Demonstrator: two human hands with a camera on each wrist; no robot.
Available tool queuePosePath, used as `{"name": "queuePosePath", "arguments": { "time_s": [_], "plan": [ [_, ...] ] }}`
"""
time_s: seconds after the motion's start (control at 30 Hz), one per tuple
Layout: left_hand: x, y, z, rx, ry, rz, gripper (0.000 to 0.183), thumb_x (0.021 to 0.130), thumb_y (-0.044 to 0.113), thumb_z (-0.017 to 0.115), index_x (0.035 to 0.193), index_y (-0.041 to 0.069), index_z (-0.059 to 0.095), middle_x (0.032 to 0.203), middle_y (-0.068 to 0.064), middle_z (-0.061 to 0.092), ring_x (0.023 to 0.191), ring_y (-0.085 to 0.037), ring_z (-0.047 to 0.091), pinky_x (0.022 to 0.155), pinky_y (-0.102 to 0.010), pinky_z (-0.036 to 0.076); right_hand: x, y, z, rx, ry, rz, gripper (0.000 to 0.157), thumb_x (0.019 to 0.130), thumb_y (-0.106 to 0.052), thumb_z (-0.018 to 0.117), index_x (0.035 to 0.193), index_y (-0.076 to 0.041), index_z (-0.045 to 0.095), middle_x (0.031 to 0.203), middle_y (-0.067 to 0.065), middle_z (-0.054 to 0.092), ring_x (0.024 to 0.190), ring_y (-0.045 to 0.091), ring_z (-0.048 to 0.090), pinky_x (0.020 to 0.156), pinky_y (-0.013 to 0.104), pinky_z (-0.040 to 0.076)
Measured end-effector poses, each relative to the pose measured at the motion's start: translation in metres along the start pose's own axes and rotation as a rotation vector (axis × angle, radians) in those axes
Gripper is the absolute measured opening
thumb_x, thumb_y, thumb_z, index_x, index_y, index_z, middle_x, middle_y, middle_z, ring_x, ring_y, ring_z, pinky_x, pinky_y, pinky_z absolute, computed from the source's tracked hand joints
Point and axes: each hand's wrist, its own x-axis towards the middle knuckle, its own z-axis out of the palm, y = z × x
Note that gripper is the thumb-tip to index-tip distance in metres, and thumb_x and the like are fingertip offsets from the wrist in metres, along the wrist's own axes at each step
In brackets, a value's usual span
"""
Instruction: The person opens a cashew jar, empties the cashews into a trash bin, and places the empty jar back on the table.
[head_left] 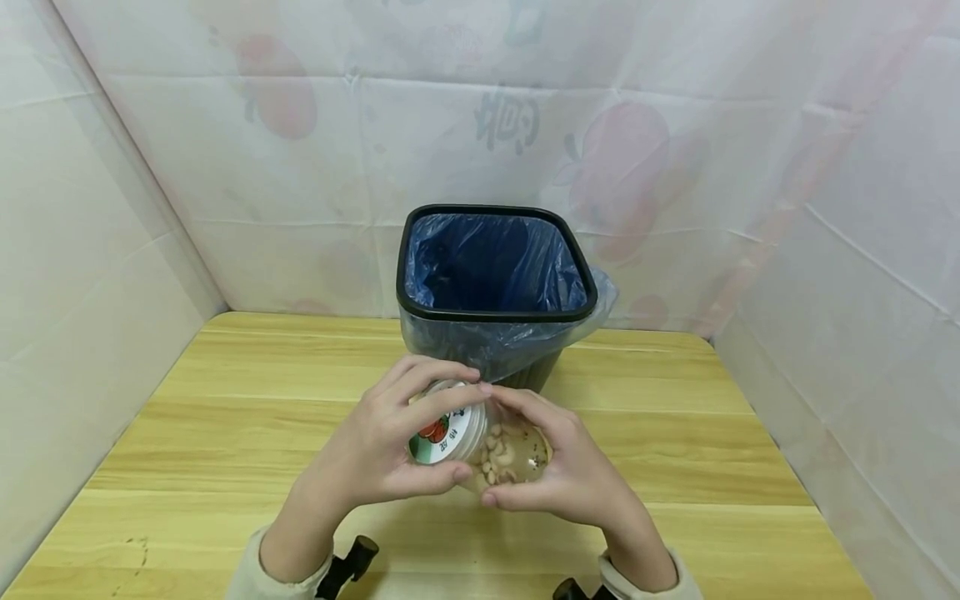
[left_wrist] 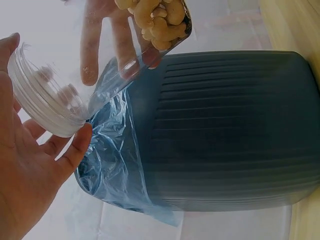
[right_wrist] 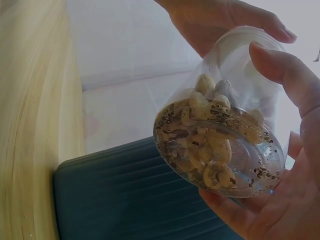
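My left hand [head_left: 375,432] gripped the lid [head_left: 448,435], my right hand [head_left: 576,458] the jar [head_left: 517,450] (bin [head_left: 495,316] at 12 o'clock); this opening step probably needed a twist.

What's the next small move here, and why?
Probably twist the lid with the left hand while the right hand steadies the clear jar: the lid is on, the left grips it, the right holds the body, and cashews show inside.

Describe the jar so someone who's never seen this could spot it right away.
Find the dark bin with its blue liner on the wooden table. Nearer the viewer, the left hand and right hand hold the jar. Unlike the bin, it's clear, with a round printed lid and pale curved nuts inside.
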Motion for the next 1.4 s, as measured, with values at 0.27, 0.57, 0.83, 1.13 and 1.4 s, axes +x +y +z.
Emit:
{"name": "queuePosePath", "arguments": {
  "time_s": [0.27, 0.57, 0.83, 1.13, 1.4],
  "plan": [
    [-0.0025, -0.002, 0.0006, 0.04, -0.006, -0.075, 0.053, 0.095, 0.053, 0.059, 0.132, 0.016, 0.064, 0.128, -0.005, 0.062, 0.113, -0.02, 0.054, 0.081, -0.031, 0.052, 0.0008, -0.0022, 0.0031, -0.082, 0.033, 0.022, 0.093, 0.069, -0.029, 0.094, 0.148, -0.022, 0.047, 0.138, -0.006, 0.058, 0.121, 0.016, 0.059, 0.098, 0.031, 0.052],
    [-0.0069, -0.0014, 0.002, 0.068, -0.014, -0.194, 0.052, 0.093, 0.053, 0.062, 0.133, 0.021, 0.064, 0.128, 0.0, 0.061, 0.112, -0.017, 0.054, 0.078, -0.03, 0.053, 0.0032, -0.0033, 0.0061, -0.189, 0.079, 0.009, 0.093, 0.068, -0.04, 0.092, 0.148, -0.023, 0.048, 0.137, -0.006, 0.058, 0.12, 0.014, 0.059, 0.096, 0.034, 0.053],
    [-0.0072, -0.001, 0.0024, 0.074, -0.015, -0.192, 0.052, 0.093, 0.054, 0.061, 0.133, 0.021, 0.064, 0.128, 0.001, 0.061, 0.112, -0.017, 0.054, 0.08, -0.031, 0.054, 0.0028, -0.0045, 0.0063, -0.188, 0.073, 0.017, 0.092, 0.069, -0.04, 0.092, 0.148, -0.022, 0.048, 0.137, -0.005, 0.058, 0.121, 0.015, 0.059, 0.096, 0.035, 0.053],
    [-0.0069, -0.0015, 0.0015, 0.064, -0.036, -0.176, 0.055, 0.092, 0.057, 0.061, 0.134, 0.021, 0.063, 0.13, 0.001, 0.06, 0.114, -0.017, 0.053, 0.08, -0.03, 0.053, 0.0019, -0.003, 0.0049, -0.165, 0.06, 0.034, 0.091, 0.069, -0.04, 0.092, 0.147, -0.024, 0.048, 0.138, -0.007, 0.057, 0.122, 0.014, 0.058, 0.097, 0.036, 0.053],
    [-0.0042, -0.0041, -0.0011, 0.023, -0.059, -0.058, 0.062, 0.09, 0.058, 0.063, 0.137, 0.018, 0.06, 0.131, -0.001, 0.059, 0.117, -0.019, 0.054, 0.086, -0.032, 0.053, -0.0008, -0.0007, -0.0016, -0.076, 0.018, 0.023, 0.09, 0.068, -0.033, 0.094, 0.146, -0.022, 0.05, 0.139, -0.006, 0.058, 0.124, 0.017, 0.058, 0.1, 0.032, 0.05]
  ]
}}
